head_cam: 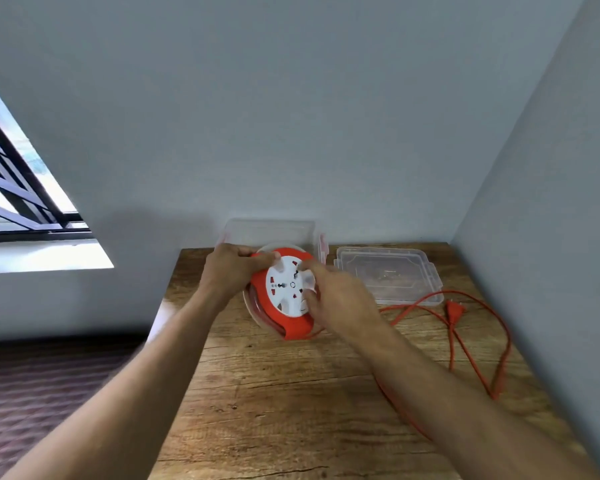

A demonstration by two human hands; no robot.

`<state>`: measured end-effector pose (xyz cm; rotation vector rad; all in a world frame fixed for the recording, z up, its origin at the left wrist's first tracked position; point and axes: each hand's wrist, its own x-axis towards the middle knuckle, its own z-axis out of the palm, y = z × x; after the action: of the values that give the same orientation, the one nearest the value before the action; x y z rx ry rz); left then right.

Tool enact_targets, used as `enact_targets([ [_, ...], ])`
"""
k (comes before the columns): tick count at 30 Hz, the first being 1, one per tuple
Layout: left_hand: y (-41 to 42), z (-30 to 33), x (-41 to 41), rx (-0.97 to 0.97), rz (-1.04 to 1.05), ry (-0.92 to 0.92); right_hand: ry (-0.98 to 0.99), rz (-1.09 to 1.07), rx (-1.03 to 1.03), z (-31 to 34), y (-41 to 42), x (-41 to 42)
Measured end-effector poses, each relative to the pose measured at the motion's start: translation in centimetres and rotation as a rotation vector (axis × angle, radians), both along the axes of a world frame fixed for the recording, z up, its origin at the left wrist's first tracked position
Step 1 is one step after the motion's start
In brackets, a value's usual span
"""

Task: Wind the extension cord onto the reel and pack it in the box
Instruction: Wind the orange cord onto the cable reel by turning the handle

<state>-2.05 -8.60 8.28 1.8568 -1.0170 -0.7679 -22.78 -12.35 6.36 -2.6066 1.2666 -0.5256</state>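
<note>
Left hand (234, 271) grips reel (284, 292) rim, right hand (336, 299) pinches white hub; judged best: hold frame steady, turn evenly, feeding loose cord (478, 327) from right.

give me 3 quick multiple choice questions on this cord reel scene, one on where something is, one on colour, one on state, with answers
1. Where does the clear lid lie?
A. on the table, right of the reel
B. on the floor
C. snapped onto the box

2. What colour is the loose cord?
A. black
B. orange
C. white

3. What state is the cord in?
A. fully wound
B. packed in the box
C. partly loose on the table, plug free

Answers:
1. A, the lid rests flat on the wooden table beside the reel, apart from the box by the wall.
2. B, cord and plug are orange.
3. C, loops trail across the table while the left hand and right hand hold the reel.
</note>
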Motion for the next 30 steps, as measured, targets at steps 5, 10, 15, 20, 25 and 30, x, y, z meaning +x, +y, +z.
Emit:
enact_targets([
  [5, -0.6, 0.7, 0.8, 0.136, -0.139, 0.049, 0.329, 0.591, -0.399, 0.2, -1.7, -1.6],
  [10, -0.8, 0.7, 0.3, 0.196, -0.254, 0.058, 0.401, 0.772, -0.515, -0.4, -1.8, -1.1],
  [15, -0.7, 0.4, -0.1, 0.103, -0.172, 0.061, 0.344, 0.603, -0.565, -0.6, -2.1, -0.8],
  [20, -0.7, -0.3, -1.6, -0.111, -0.015, 0.026, 0.019, 0.072, -0.148, -1.1, -0.7, 1.3],
  [25, 0.0, -0.7, -3.8, -0.3, 0.033, -0.115, -0.614, -0.418, 0.701, -0.7, 0.6, 3.4],
  [30, 0.4, -0.3, -3.3, -0.291, -0.031, -0.085, -0.633, -0.352, 0.835, -0.4, 0.7, 2.6],
])
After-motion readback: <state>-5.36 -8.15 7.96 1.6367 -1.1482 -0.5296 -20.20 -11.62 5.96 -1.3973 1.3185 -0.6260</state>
